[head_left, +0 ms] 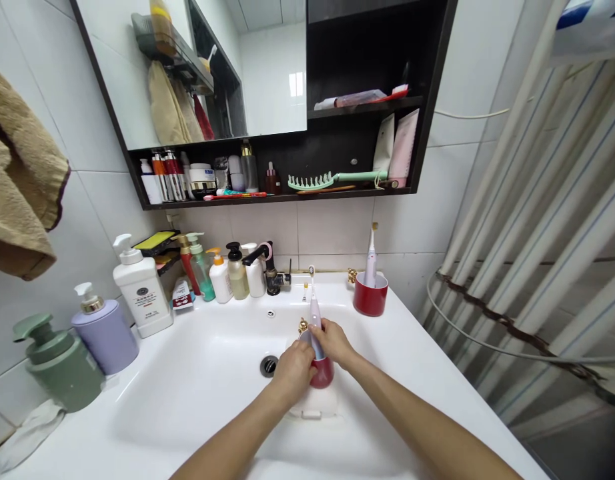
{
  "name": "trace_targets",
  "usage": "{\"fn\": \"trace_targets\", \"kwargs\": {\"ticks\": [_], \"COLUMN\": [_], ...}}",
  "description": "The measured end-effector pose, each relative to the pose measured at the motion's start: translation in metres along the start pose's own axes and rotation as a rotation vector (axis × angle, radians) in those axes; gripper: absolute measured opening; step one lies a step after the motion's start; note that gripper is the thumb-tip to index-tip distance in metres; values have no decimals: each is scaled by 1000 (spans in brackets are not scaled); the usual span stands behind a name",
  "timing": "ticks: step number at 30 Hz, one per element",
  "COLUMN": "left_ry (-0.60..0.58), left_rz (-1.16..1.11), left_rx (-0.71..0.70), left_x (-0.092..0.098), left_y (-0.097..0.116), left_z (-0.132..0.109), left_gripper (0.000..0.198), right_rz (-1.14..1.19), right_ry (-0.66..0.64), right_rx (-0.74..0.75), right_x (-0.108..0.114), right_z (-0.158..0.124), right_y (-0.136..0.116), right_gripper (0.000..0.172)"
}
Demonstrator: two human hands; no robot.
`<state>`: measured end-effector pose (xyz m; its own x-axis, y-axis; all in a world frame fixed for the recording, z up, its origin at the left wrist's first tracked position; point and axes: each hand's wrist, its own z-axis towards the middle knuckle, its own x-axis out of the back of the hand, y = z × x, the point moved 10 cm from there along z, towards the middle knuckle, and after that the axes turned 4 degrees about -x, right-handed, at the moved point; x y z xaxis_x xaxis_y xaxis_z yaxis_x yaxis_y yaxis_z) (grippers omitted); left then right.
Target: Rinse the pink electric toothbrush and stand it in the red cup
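Over the sink basin, my left hand (293, 365) is closed around a small red cup (322, 375) with a gold ornament (302, 325) at its side. Between the fingers of my right hand (336, 341) is a pale electric toothbrush (315, 312), head up, its lower end inside the cup. Whether it rests on the cup's bottom is hidden. A second red cup (370, 301) stands on the sink's back right corner, with another electric toothbrush (371, 265) upright in it.
A white sink (187, 400) has a black faucet (273, 273) at the back. Several pump bottles, among them a purple one (106, 339) and a green one (65, 367), line its left side. Above hangs a mirror cabinet (275, 199); a white folding curtain (532, 220) is on the right.
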<state>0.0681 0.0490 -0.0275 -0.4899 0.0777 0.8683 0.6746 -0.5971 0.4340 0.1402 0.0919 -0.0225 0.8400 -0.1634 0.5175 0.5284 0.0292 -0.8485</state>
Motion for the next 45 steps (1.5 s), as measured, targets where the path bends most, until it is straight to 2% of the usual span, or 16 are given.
{"fn": "trace_targets", "kwargs": {"ticks": [5, 10, 16, 21, 26, 30, 33, 35, 37, 39, 40, 43, 45], "left_ry": [68, 177, 308, 299, 290, 342, 488, 575, 603, 567, 536, 413, 384], "left_rz": [9, -35, -245, -178, -191, -241, -368, -567, -870, -1180, -1290, -1437, -1461], "left_rx": [-56, -143, -106, -82, -92, -131, -67, 24, 38, -85, -149, -237, -217], "left_x": [10, 33, 48, 45, 43, 50, 75, 94, 110, 126, 133, 141, 138], "left_y": [8, 20, 11, 5, 5, 7, 1, -4, 2, 27, 41, 75, 81], "left_z": [24, 76, 132, 154, 160, 153, 139, 124, 108, 90, 81, 59, 50], "left_gripper": [16, 12, 18, 17, 18, 29, 31, 36, 49, 65, 69, 76, 80], "right_rz": [-122, -220, -302, -312, -272, -203, -112, -34, 50, 186, 381, 759, 852], "right_ry": [12, 52, 78, 85, 132, 264, 378, 398, 367, 300, 228, 48, 1], "right_rx": [-8, -21, -55, -74, -59, -30, 32, 98, 170, 257, 331, 420, 390], "right_x": [12, 46, 69, 73, 80, 100, 119, 125, 123, 118, 114, 104, 100], "right_z": [16, 62, 116, 142, 148, 138, 115, 91, 60, 27, 10, -26, -37], "right_y": [0, -10, -11, -4, -8, -27, -49, -65, -81, -97, -106, -125, -127], "right_gripper": [27, 28, 25, 26, 26, 28, 37, 44, 48, 53, 56, 60, 61]}}
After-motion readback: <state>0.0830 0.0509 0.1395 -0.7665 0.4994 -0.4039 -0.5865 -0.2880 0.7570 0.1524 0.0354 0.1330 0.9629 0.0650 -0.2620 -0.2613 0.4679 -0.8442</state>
